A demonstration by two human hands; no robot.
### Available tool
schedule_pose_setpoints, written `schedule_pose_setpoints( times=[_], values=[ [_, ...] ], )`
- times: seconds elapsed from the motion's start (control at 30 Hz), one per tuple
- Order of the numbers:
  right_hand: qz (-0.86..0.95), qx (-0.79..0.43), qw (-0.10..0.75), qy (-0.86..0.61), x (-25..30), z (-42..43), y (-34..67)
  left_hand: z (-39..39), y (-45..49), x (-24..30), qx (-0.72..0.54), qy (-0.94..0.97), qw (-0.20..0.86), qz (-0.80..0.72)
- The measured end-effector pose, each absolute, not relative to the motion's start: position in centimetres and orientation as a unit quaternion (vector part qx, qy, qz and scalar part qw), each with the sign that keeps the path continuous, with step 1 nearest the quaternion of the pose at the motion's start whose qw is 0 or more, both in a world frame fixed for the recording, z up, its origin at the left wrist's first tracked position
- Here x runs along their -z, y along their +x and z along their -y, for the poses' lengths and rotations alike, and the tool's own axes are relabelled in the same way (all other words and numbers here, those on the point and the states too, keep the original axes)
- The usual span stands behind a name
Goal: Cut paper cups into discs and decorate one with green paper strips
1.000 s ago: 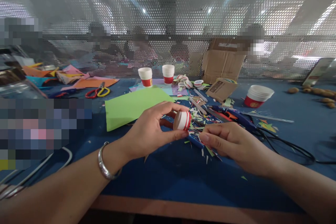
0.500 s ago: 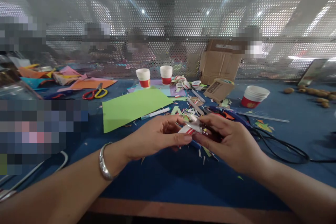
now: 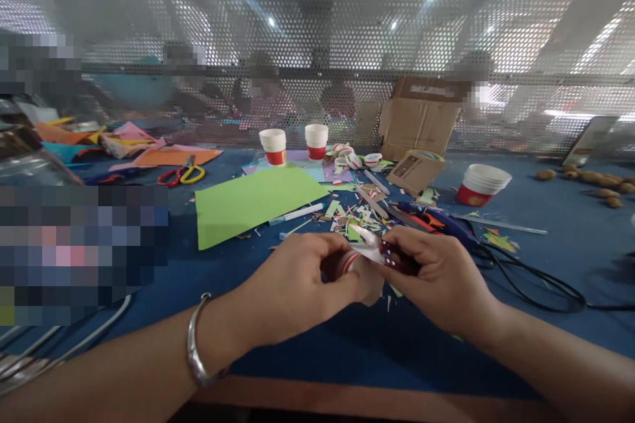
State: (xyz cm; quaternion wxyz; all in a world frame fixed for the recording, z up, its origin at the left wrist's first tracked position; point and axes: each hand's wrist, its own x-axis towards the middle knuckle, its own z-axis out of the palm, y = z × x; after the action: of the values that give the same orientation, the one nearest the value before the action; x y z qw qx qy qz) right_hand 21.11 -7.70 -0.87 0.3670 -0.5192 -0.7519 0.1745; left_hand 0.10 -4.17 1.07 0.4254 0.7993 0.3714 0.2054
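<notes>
My left hand (image 3: 297, 284) is closed round a small white paper cup with red stripes (image 3: 353, 263), held low over the blue table (image 3: 317, 344) near its front edge. My right hand (image 3: 436, 274) is closed on dark-handled scissors (image 3: 384, 251), whose blades reach into the cup's rim. Only a part of the cup shows between my fingers. A silver bangle (image 3: 196, 350) sits on my left wrist. Paper scraps (image 3: 347, 221) lie scattered just behind both hands.
A green paper sheet (image 3: 253, 201) and a white marker (image 3: 296, 214) lie behind my left hand. Farther back stand two red-and-white cups (image 3: 274, 147), red-yellow scissors (image 3: 181, 175), a cardboard box (image 3: 421, 115) and a cup stack (image 3: 483, 184). A black cable (image 3: 536, 277) runs right. A perforated screen closes the back.
My right hand picked the scissors up from the table and brought them to the cup. Both hands with the cup moved nearer to me, and my left hand turned the cup.
</notes>
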Motion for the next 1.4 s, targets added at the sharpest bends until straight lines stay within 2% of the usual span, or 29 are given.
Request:
schedule_pose_setpoints(
  times=[0.2,0.53,0.77,0.93,1.2,1.4],
  values=[
    [0.736,-0.194,0.376,-0.529,0.3,7.5,21.0,3.8,0.9,-0.9,-0.214,0.807,0.406,-0.372],
    [0.644,-0.414,0.379,-0.519,-0.2,6.4,21.7,3.0,0.9,0.3,-0.188,0.768,0.512,-0.335],
    [0.631,-0.474,0.373,-0.487,-1.1,7.2,21.8,2.8,0.2,-0.3,-0.186,0.797,0.507,-0.27],
    [0.658,-0.436,0.375,-0.486,-1.2,7.0,22.2,2.9,0.4,-0.2,-0.234,0.786,0.5,-0.28],
    [0.744,-0.263,0.347,-0.507,-1.2,7.5,22.5,2.1,0.1,-0.2,-0.306,0.736,0.528,-0.294],
    [0.759,-0.226,0.315,-0.523,-0.9,7.7,22.5,1.9,-0.1,-0.3,-0.329,0.754,0.499,-0.272]
  ],
)
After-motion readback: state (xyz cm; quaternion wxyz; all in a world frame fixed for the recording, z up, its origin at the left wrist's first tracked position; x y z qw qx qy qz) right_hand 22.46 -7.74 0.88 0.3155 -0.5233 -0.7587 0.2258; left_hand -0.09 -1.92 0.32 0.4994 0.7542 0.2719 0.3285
